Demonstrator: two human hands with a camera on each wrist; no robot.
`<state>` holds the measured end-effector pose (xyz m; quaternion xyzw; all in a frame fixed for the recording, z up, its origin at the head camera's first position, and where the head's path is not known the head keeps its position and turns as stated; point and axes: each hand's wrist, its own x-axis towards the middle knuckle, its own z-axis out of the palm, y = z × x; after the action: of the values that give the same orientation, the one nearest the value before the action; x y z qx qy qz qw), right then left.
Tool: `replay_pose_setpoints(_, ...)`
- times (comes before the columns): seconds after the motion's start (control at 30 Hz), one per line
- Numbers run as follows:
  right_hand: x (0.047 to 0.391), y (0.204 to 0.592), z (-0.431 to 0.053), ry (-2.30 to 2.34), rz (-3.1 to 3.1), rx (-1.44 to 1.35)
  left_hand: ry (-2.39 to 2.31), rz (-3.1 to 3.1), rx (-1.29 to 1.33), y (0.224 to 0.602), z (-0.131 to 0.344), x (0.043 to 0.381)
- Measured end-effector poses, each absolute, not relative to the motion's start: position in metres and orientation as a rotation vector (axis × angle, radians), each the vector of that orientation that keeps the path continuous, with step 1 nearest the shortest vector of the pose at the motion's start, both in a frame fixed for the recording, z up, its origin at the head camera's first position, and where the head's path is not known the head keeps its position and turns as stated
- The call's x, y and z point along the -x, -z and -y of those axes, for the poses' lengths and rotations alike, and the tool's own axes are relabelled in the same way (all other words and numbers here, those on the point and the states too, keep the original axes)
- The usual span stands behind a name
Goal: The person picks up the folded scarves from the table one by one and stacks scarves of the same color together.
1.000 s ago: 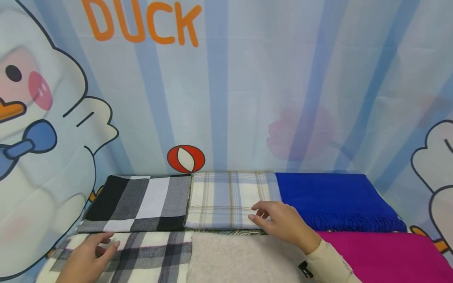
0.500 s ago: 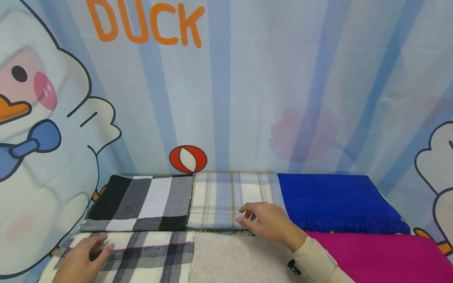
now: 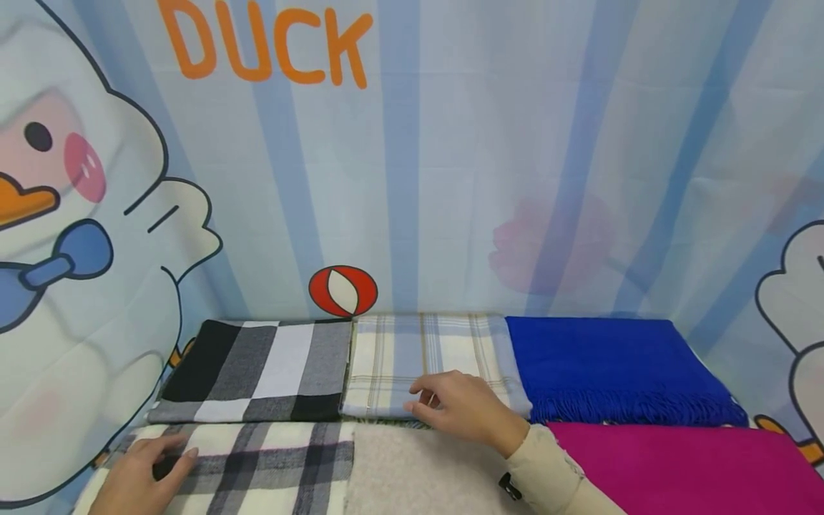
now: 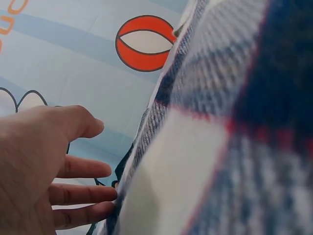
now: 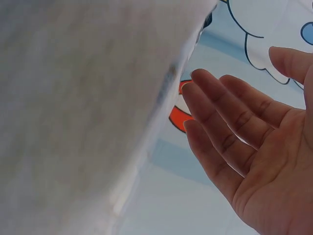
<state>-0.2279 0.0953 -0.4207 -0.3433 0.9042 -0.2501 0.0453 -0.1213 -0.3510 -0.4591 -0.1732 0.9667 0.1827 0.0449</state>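
Note:
My left hand (image 3: pixel 143 476) is at the left end of a folded white, grey and black plaid scarf (image 3: pixel 270 465); in the left wrist view its fingers are loosely bent and hold nothing. Whether they touch the cloth I cannot tell. My right hand (image 3: pixel 468 408), in a cream sleeve (image 3: pixel 547 468), is over the front edge of a folded pale blue and cream plaid scarf (image 3: pixel 393 350) and the back of a folded beige cloth (image 3: pixel 399 465). Relaxed fingers with nothing in them show in the right wrist view.
A folded black, grey and white checked cloth (image 3: pixel 257 365) lies back left. Back right is a folded blue scarf (image 3: pixel 599 357) with fringe, and a magenta cloth (image 3: pixel 682 465) lies in front of it. Behind hangs a striped curtain (image 3: pixel 450 179) printed with ducks and a ball.
My right hand has moved left across the front edge of the pale plaid scarf. My left hand has shifted slightly left and down. The folded cloths lie as before.

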Motion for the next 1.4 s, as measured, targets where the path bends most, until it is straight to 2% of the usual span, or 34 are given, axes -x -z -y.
replay_pose_setpoints(0.4,0.229,0.423,-0.070,0.717,-2.745,1.144,-0.508,-2.954,0.572,0.460,0.367,0.118)
replay_pose_setpoints(0.9,0.229,0.434,-0.040,0.683,-2.710,1.291,-0.520,-2.929,0.822,0.466,0.374,0.108)
replay_pose_setpoints(1.4,0.227,0.438,-0.023,0.665,-2.672,1.269,-0.528,-2.960,0.898,0.478,0.390,0.102)
